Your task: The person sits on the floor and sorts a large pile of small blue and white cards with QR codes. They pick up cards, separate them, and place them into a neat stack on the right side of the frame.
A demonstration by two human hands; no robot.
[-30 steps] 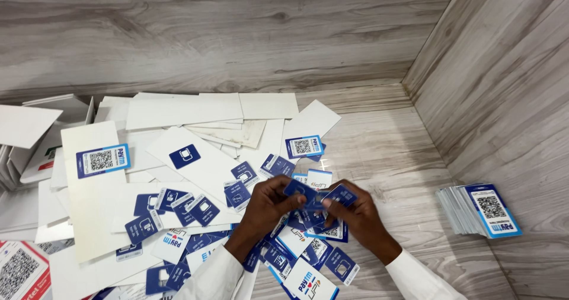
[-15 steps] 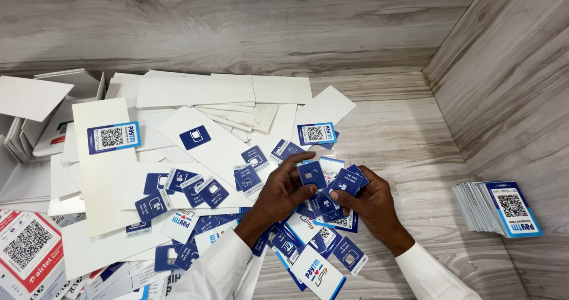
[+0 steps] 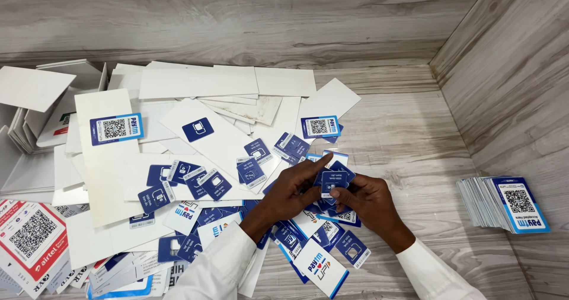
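head view: left hand (image 3: 291, 192) and right hand (image 3: 366, 200) meet over glossy blue square stickers (image 3: 333, 180), fingertips of both pinching small bunch above scattered sticker heap (image 3: 195, 184). flat white rectangular backing sheets (image 3: 195, 82) overlap at left. neat fanned card stack (image 3: 504, 202) near right wall. bare grey wood-grain floor (image 3: 409, 140) between heap and stack.

The small cards (image 3: 332, 178) are dark blue with white symbols. The long sheets (image 3: 106, 158) are plain white. The stacked cards (image 3: 504, 204) show a black-and-white square code framed in light blue. The worktop (image 3: 403, 128) is grey wood grain.
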